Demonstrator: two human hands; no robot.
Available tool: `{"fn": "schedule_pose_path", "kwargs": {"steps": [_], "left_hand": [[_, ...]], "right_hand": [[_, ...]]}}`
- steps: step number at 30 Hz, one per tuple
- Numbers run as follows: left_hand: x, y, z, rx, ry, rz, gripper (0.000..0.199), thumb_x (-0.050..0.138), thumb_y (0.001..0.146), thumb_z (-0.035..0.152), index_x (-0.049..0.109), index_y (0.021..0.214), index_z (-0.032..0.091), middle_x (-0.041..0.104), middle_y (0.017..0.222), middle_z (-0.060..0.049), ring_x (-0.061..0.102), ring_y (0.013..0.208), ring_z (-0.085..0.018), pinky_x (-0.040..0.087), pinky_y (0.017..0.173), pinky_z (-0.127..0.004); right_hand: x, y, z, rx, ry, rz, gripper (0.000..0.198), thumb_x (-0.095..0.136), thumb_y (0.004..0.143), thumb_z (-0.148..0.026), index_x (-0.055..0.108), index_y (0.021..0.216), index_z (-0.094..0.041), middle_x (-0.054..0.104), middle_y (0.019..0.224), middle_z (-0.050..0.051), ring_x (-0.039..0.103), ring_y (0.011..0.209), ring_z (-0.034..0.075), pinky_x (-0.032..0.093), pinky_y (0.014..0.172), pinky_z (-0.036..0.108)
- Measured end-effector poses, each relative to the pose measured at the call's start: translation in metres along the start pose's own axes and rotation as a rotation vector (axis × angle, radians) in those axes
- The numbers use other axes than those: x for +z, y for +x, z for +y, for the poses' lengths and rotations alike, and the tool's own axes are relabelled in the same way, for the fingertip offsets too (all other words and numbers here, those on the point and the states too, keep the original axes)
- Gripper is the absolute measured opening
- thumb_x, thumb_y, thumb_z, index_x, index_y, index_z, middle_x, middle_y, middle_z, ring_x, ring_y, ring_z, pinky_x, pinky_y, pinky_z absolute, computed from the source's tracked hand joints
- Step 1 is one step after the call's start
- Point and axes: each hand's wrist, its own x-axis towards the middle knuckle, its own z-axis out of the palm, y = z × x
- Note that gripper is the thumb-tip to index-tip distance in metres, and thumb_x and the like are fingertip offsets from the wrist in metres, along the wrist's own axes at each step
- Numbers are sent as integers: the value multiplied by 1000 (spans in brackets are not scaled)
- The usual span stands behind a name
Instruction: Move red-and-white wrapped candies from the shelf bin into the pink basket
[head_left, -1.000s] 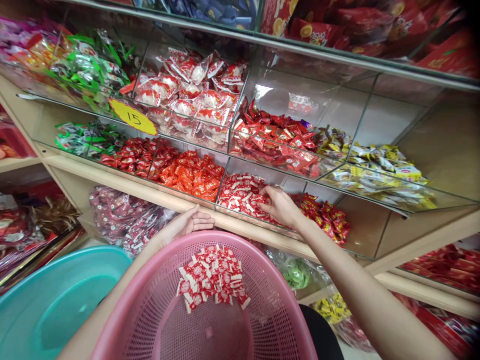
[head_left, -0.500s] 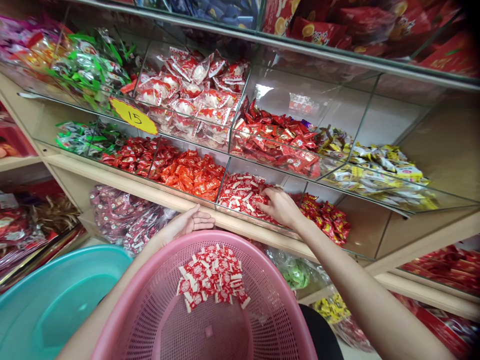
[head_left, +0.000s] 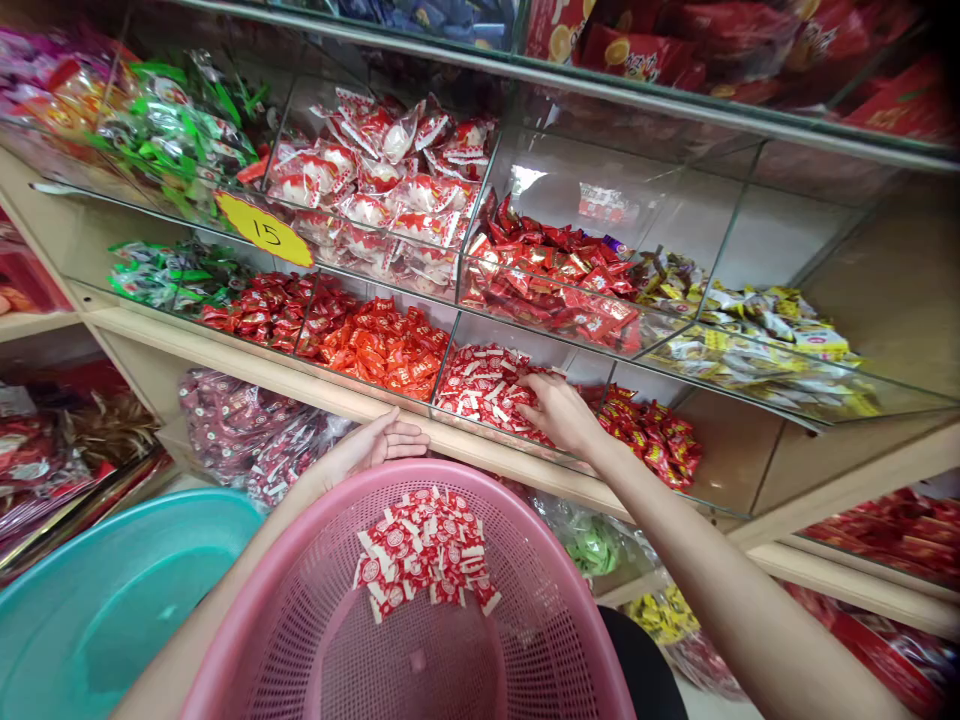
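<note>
A pink plastic basket (head_left: 592, 600) with slotted sides sits in front of me, tilted toward me. In it lies a heap of red-and-white wrapped candies (head_left: 424, 550). My left hand (head_left: 379, 445) is just beyond the basket's far rim, palm up and fingers stretched out, with the forearm along the basket's left side. My right hand (head_left: 559, 410) reaches into a clear shelf bin of the same red-and-white candies (head_left: 484, 385). Its thumb and forefinger are apart, touching the candies; the other fingers are partly hidden.
Left of that bin are orange-red candies (head_left: 390, 350); right of it, red-and-yellow ones (head_left: 649, 430). A glass-fronted shelf above holds more sweets and a yellow price tag (head_left: 264, 228) reading 15. A turquoise tub (head_left: 45, 590) stands at lower left. Bagged candies (head_left: 240, 420) lie beneath the wooden ledge.
My right hand's thumb and fingers have shifted very slightly over the candies in the bin. My left hand and the basket look the same.
</note>
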Motion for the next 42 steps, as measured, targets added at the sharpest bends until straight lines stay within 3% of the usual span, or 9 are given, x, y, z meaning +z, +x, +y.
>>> {"fn": "schedule_pose_path", "kwargs": {"steps": [5, 19, 31, 42], "left_hand": [[2, -1, 1, -5, 12, 15, 38, 39, 94, 38, 61, 93, 7, 67, 101, -17, 65, 94, -23, 48, 91, -34], [2, -1, 1, -7, 13, 22, 38, 41, 93, 38, 62, 91, 7, 66, 103, -18, 65, 95, -23, 48, 91, -34], [7, -3, 4, -11, 24, 27, 43, 35, 95, 39, 63, 87, 7, 66, 104, -18, 64, 98, -22, 42, 98, -34], [10, -8, 5, -4, -2, 35, 43, 39, 93, 43, 63, 87, 8, 66, 105, -16, 64, 95, -22, 45, 95, -34]], "right_hand": [[5, -1, 0, -24, 1, -37, 30, 56, 83, -18, 56, 113, -15, 62, 108, 13, 54, 100, 25, 42, 83, 34], [2, 0, 4, -134, -21, -73, 24, 57, 84, -20, 57, 108, -15, 63, 103, 11, 55, 95, 24, 41, 82, 33], [9, -7, -3, -103, -2, -62, 23, 54, 86, -19, 57, 109, -16, 61, 101, 11, 53, 94, 23, 41, 79, 33], [12, -10, -3, -57, 58, -16, 23, 54, 86, -19, 57, 108, -17, 62, 101, 10, 54, 95, 22, 41, 84, 33]]}}
